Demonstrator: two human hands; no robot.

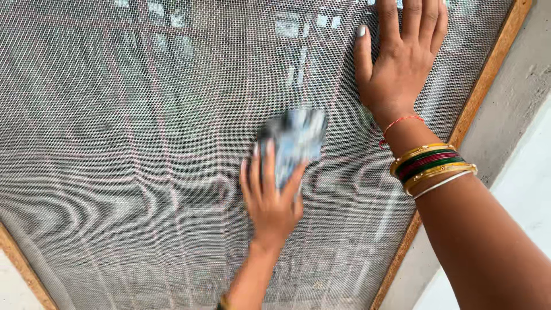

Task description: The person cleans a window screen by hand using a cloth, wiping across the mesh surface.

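Observation:
A fine grey mesh screen (143, 143) in a wooden frame (476, 97) fills the view. My left hand (270, 198) is in the middle, gripping a blurred blue-and-white patterned cloth (298, 135) pressed against the mesh. My right hand (402, 54) lies flat on the mesh at the upper right, fingers spread, holding nothing. Its wrist carries a red thread and several gold, green and red bangles (430, 166).
Behind the mesh, window bars and blurred buildings show through. A pale grey wall (516, 132) runs along the right of the frame. The wooden frame also shows at the lower left corner (23, 270).

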